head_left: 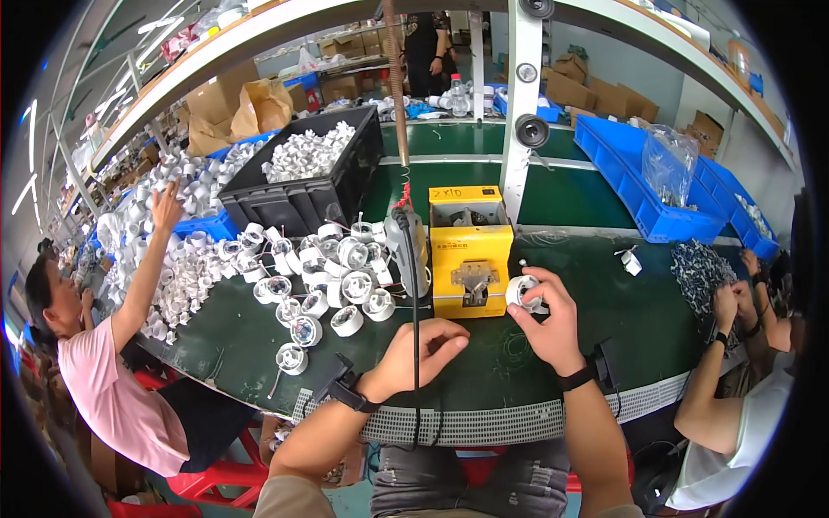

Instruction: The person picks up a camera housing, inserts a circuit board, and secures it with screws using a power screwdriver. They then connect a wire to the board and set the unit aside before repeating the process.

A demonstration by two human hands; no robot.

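Observation:
My right hand (553, 321) grips a round white plastic housing (522, 293) between thumb and fingers, just right of a yellow box (471, 237). My left hand (420, 356) hovers low over the green table in front of that box; its fingers are loosely bent, thumb apart, and nothing shows in them. A grey hand tool, apparently an electric screwdriver (409, 250), hangs on a red coiled cord left of the box. Its black cable passes in front of my left hand. A metal bracket (475, 281) is on the box's front. Many similar round white housings (356, 287) with wires lie to the left.
A black crate (298, 203) of small white parts stands behind the housings. One small white part (630, 261) lies to the right, before blue bins (648, 194). Co-workers sit at both sides; the right one's hands (732, 304) touch a dark pile (704, 274).

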